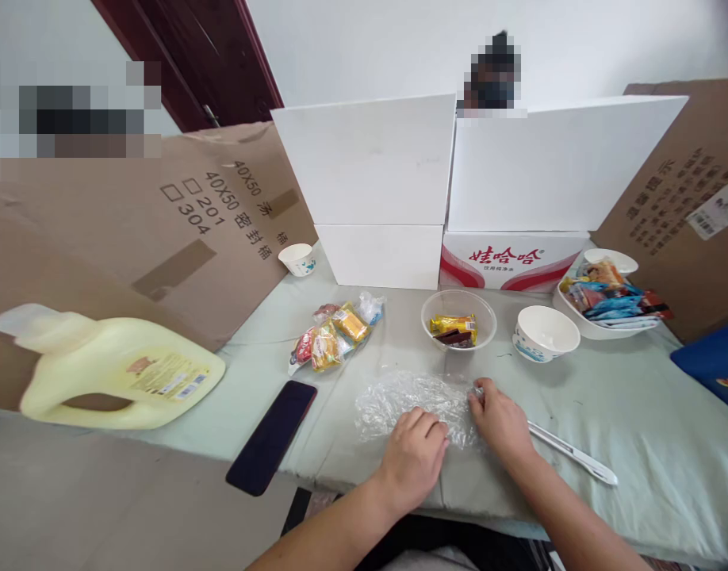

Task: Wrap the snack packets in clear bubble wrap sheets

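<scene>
Head view: your crumpled clear plastic bag [415,400] lies flat on the table's pale cloth [637,428], just in front of the clear snack bowl [458,319]. Your left hand [412,458] presses its near edge with curled fingers; your right hand [500,418] pinches its right edge, apparently steadying it. A white utensil [572,454] lies right of the bag.

Both hands — left hand [412,452], right hand [500,416] — press plastic bag [411,400].

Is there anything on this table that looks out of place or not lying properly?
Yes. The yellow jug lies on its side at the left edge. The black phone hangs partly over the table's front edge. Both hands, left hand and right hand, rest on a crumpled clear plastic bag.
</scene>
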The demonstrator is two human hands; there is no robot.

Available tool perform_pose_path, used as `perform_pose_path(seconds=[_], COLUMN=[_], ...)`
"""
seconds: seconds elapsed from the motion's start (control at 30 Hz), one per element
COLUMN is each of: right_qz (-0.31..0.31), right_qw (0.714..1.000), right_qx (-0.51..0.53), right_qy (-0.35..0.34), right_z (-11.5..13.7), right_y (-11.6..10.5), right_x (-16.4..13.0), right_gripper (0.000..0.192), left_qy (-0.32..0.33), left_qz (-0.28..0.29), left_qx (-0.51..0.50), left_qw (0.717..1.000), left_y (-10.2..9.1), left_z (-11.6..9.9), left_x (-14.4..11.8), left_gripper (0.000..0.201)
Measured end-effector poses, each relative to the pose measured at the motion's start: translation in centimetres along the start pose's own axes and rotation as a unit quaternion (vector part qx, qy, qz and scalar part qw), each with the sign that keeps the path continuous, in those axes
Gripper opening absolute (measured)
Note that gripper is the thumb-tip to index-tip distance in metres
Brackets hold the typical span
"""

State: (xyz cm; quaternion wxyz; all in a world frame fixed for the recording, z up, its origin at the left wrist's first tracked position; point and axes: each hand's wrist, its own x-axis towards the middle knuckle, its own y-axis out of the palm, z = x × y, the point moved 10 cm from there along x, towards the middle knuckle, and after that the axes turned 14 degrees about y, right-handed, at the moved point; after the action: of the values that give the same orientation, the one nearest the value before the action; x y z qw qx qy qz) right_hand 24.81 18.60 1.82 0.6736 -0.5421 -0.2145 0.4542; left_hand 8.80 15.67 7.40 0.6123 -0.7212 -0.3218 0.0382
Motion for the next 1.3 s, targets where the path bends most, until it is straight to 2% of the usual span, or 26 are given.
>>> perform_pose_path(seconds=[0.07, 0.13, 0.27, 0.33, 0.4, 0.5, 0.63, 0.77, 0.87, 1.0, 1.03, 1.2, 1.3], right_qz=[0.013, 0.011, -0.032, -0.037, -0.021, 0.014, 0.043, 0.069, 0.113, 0.186, 0.199, 0.213, 0.208], right_qw=[1.000, 0.999, 0.997, 0.996, 0.997, 0.999, 0.998, 0.994, 0.987, 0.975, 0.972, 0.967, 0.965], right_qx=[0.016, 0.037, 0.058, 0.059, 0.055, 0.037, 0.027, 0.056, 0.089, 0.106, 0.105, 0.114, 0.136], right_qy=[-0.005, -0.004, 0.040, 0.047, 0.040, 0.020, -0.027, -0.064, -0.065, -0.063, -0.065, -0.083, -0.080], right_z=[0.0, -0.6, -2.9, -3.3, -2.8, -1.2, 1.4, 2.9, 2.9, 2.4, 2.3, 2.5, 2.8], right_y=[-0.2, -1.1, -4.0, -4.7, -4.4, -2.9, -1.6, -1.2, -0.5, 0.7, 0.8, 0.0, -0.3], right_x=[0.3, 1.1, 3.6, 4.6, 5.2, 5.2, 4.5, 3.9, 4.0, 4.3, 4.4, 4.7, 4.9], right_gripper=[0.029, 0.029, 0.029, 0.029, 0.027, 0.022, 0.004, 0.007, 0.004, 0.029, 0.030, 0.008, 0.012], left_qy=[0.034, 0.052, 0.045, 0.041, 0.041, 0.040, 0.046, 0.050, 0.049, 0.049, 0.049, 0.046, 0.046], left_qz=[0.045, 0.082, 0.129, 0.139, 0.145, 0.144, 0.138, 0.139, 0.142, 0.147, 0.149, 0.162, 0.180], left_qx=[0.002, 0.003, -0.012, -0.013, -0.011, -0.011, -0.013, -0.015, -0.024, -0.033, -0.036, -0.042, -0.041], left_qw=[0.998, 0.995, 0.991, 0.989, 0.988, 0.989, 0.989, 0.989, 0.988, 0.987, 0.987, 0.985, 0.982], left_y=[2.2, 3.9, 5.4, 5.5, 5.5, 5.6, 5.8, 5.7, 5.6, 5.6, 5.7, 5.5, 5.5], left_z=[-0.7, -0.3, 0.9, 0.9, 0.8, 0.7, 0.8, 0.8, 0.7, 0.6, 0.6, 0.5, 0.4], left_x=[0.1, -0.2, -1.0, -1.1, -1.1, -1.0, -1.2, -1.2, -1.1, -1.1, -1.1, -1.0, -0.9], left_gripper=[0.033, 0.052, 0.063, 0.064, 0.065, 0.064, 0.063, 0.062, 0.060, 0.060, 0.059, 0.058, 0.059])
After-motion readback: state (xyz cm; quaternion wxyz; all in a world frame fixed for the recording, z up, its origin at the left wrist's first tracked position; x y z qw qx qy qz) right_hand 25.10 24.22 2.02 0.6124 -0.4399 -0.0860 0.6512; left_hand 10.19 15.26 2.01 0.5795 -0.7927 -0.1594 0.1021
